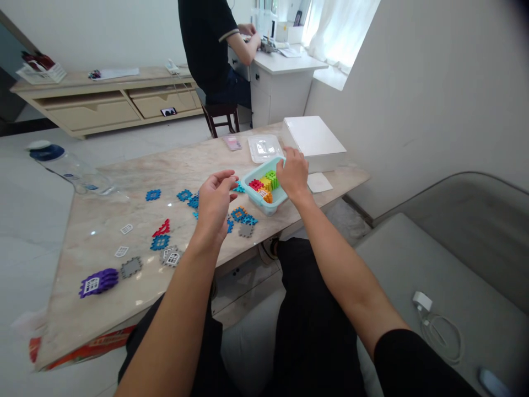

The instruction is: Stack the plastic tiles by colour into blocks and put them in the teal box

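Note:
A light-blue plastic basket stands near the table's right end, with red, yellow, green and orange interlocking pieces lined up inside. My right hand is bent over its far right rim, thumb on the inner side; the fingertips are partly hidden. Left of the basket, my left hand hovers with curved fingers apart and nothing visible in them. Blue toothed pieces lie beneath and beside it, with a grey piece close by. A blue window-like piece and a red piece lie farther left.
Stacked purple pieces and small white window pieces lie on the table's left. A clear bottle is at the far left edge. Behind the basket are a clear lid and a white box. Another person sits beyond.

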Tool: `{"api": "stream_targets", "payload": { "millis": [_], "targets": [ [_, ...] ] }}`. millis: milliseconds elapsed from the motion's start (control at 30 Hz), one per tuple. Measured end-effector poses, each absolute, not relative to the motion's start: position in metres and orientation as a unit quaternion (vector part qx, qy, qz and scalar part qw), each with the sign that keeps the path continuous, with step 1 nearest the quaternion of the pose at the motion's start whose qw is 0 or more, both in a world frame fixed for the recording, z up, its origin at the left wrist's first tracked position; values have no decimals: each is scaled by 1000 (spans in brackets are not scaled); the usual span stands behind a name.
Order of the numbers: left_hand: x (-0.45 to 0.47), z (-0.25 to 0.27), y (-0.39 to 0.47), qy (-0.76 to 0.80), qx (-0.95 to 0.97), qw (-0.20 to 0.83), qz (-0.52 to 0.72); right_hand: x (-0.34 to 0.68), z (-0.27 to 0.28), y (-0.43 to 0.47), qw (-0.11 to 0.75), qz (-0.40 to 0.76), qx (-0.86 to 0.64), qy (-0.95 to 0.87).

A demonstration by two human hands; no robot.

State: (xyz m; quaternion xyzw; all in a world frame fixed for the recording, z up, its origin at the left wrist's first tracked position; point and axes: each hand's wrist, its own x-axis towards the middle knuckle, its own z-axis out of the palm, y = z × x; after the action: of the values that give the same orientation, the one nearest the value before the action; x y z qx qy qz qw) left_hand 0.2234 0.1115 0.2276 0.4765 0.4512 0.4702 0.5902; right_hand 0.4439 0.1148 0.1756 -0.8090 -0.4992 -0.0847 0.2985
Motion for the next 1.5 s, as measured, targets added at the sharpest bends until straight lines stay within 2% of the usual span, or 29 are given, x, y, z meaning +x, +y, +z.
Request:
{"api": "stream_targets", "payload": {
  "millis": [233,500,633,767,867,967,1067,1200,1500],
  "targets": [
    [210,229,115,472,457,575,488,430,186,97,398,-142,-759,-496],
    [190,212,118,488,417,592,488,375,159,115,436,-75,-638,-630],
    [161,208,120,491,427,579,491,342,155,128,427,-13,-612,-666],
    [104,212,131,505,441,536,514,277,141,132,351,70,-645,-674],
    [55,208,140,534,495,461,508,214,120,125,193,156,-576,-779],
    [3,197,142,566,582,350,468,155,100,114,83,170,-555,-810],
    [-43,188,141,587,693,196,371,108,85,109,-9,167,-559,-812],
    [-77,185,147,637,709,151,262,73,73,113,-43,160,-571,-804],
    [-89,176,154,641,721,161,207,91,67,139,-48,176,-514,-838]
  ]
}}
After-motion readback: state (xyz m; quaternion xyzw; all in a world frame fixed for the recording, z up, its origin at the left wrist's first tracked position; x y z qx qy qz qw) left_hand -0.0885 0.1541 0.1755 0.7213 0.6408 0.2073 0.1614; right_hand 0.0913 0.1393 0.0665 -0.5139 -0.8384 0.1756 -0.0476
